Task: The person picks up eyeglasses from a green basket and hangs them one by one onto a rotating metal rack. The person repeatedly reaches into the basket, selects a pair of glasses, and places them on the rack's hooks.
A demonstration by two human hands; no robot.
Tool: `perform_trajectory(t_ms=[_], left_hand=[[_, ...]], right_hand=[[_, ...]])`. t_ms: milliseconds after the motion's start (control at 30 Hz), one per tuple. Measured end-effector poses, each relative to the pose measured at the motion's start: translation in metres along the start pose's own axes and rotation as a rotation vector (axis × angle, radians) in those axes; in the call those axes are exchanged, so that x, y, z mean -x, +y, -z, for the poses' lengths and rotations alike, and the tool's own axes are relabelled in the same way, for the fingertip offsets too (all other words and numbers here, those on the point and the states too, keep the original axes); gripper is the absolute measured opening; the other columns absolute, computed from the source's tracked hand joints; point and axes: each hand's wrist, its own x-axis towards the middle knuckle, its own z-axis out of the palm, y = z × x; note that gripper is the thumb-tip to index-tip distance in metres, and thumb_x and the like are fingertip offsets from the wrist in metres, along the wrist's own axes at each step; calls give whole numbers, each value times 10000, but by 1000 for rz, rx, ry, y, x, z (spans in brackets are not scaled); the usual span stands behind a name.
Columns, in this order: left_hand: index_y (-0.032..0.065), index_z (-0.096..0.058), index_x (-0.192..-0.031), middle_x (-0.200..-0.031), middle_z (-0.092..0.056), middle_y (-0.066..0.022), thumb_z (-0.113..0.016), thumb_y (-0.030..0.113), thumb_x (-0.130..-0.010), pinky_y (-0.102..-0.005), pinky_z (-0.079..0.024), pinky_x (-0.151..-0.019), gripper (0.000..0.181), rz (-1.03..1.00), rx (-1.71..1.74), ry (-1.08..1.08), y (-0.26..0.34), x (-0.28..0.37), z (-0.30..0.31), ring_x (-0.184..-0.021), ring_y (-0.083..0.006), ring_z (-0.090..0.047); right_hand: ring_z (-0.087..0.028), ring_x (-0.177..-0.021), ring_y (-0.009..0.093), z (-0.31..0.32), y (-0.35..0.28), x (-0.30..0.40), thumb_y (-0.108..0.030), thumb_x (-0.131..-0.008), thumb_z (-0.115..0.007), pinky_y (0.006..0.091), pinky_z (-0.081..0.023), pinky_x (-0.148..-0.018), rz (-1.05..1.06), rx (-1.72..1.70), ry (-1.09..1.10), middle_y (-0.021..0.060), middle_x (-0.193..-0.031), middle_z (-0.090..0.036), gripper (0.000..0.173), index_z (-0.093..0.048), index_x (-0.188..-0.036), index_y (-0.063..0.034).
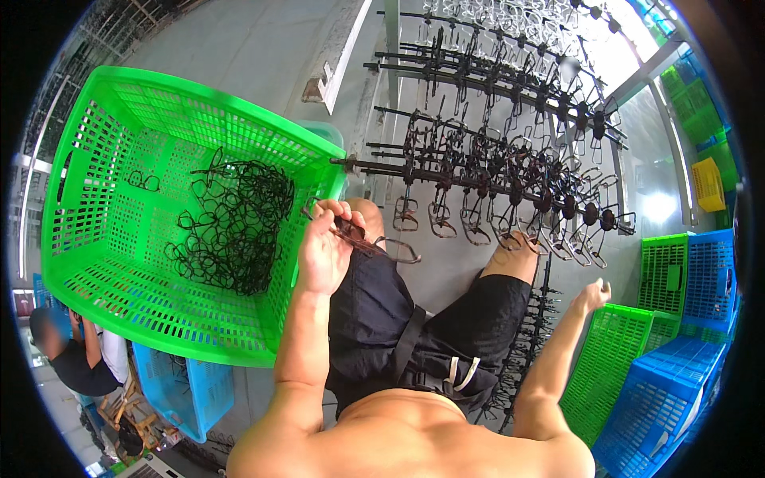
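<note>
My left hand (334, 233) is closed around a dark eyeglass frame (397, 251), whose rims stick out to both sides of the fingers. It is beside the right wall of a large green plastic basket (209, 104). A tangled heap of dark eyeglass frames (239, 227) lies in the basket, and one more frame (143, 180) is apart at its left. Rods of a rack (460, 179) hold rows of dark wire frames (442, 220) in front of me. My right hand (596, 294) is out to the right above a green crate, its fingers bent; whether it holds something cannot be told.
Green crates (606, 352) and blue crates (648, 388) stand at the right, with a yellow crate (707, 184) farther up. Another person (83, 364) is at the lower left, near a light blue bin (179, 388). A metal post (340, 54) rises beyond the large basket.
</note>
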Motion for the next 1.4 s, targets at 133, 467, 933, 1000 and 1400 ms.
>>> perform_trajectory(t_ms=[133,467,933,1000,1400], left_hand=[[83,-471,-877,-864,-477,-44,-430,298,-950,-347,-523,-697,230,-85,-213,151,-7,16,-3,-831,-202,-575],[16,-574,-846,-788,-588,-56,-408,441,-946,-235,-436,-528,467,66,-343,266,-44,30,-21,-667,-122,-540],[82,-431,-1007,-1104,-538,-216,-444,-55,-755,-264,-504,-618,287,64,-255,-5,12,8,15,-773,-193,-580],[39,-462,-1076,-1073,-552,-183,-461,-59,-793,-286,-529,-680,299,49,-250,60,15,10,17,-865,-213,-602],[44,-452,-1027,-817,-609,-106,-550,143,-899,-241,-513,-479,189,68,-383,115,17,6,28,-665,-192,-648]], right_hand=[[-516,-861,191,30,-179,210,-82,-868,-520,314,-431,-765,465,-312,-372,109,-1005,-527,279,-487,-1123,29],[-394,-1178,285,18,-279,401,-65,-910,-375,365,-324,-992,359,-748,-1591,195,-1332,-305,429,-285,-1308,64],[-613,-588,157,-55,-315,410,-103,-908,-521,260,-516,-477,-361,-762,-1314,93,-804,-530,167,-411,-989,-7],[-613,-576,167,-53,-318,411,-115,-915,-507,265,-518,-467,-381,-722,-1328,101,-811,-528,167,-403,-977,-1],[-570,-481,140,-55,-305,416,-123,-898,-549,237,-452,-393,-289,-704,-1247,132,-791,-575,252,-333,-1002,-45]])
